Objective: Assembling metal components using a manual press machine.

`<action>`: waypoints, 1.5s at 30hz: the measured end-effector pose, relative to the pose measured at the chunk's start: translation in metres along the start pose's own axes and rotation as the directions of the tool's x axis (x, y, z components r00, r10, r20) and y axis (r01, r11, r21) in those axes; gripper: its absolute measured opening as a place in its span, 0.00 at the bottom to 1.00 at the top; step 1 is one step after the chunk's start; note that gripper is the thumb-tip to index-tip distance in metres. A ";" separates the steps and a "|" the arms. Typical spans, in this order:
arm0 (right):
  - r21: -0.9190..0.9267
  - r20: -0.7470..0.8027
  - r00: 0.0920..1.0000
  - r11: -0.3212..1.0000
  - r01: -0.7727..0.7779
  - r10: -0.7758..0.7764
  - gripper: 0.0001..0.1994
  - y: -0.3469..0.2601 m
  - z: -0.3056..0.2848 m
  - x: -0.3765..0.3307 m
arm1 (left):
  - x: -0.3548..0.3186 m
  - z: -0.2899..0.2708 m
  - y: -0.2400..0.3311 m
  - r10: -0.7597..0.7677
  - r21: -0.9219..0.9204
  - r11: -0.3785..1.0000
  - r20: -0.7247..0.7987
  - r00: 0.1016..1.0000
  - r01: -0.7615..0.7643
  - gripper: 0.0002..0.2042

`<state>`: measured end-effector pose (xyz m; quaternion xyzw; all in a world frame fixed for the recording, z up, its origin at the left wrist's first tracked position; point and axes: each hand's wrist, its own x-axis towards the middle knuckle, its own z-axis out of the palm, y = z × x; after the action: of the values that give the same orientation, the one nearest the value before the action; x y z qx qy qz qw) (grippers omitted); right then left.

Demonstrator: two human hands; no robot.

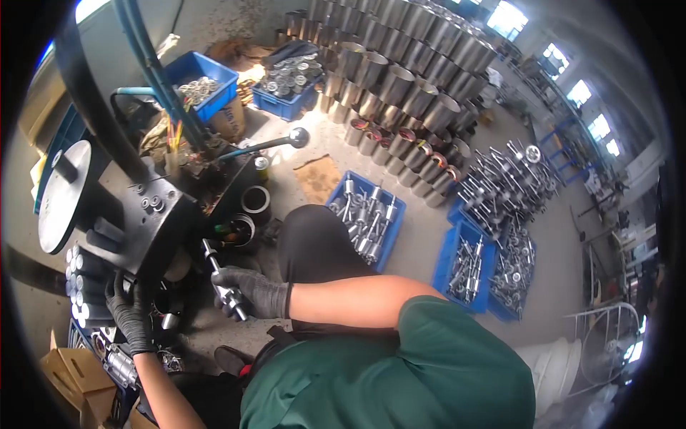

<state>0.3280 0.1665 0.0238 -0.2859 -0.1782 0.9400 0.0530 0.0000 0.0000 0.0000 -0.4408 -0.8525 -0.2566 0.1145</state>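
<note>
The person wears a plain dark green shirt (400, 375) with a short sleeve (446, 336) that ends above the right elbow, its cloth creased with soft folds. Both the left hand (132, 318) and the right hand (261, 292) are in dark grey gloves with snug cuffs, and the forearms are bare. The trousers (314, 243) are black, smooth over the rounded knee. One dark shoe (230, 357) shows below, beside a small red patch (245, 370).
</note>
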 end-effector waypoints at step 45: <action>-0.670 -0.617 0.305 0.687 0.279 -0.726 0.19 -0.076 -0.508 -0.134 | 0.001 0.015 -0.039 -0.273 -0.700 0.656 0.128 0.953 0.282 0.17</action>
<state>0.7219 0.3652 -0.2717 -0.6388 -0.4178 0.5306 0.3685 -0.0318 -0.0101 -0.0252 -0.3166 -0.7445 -0.5774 -0.1099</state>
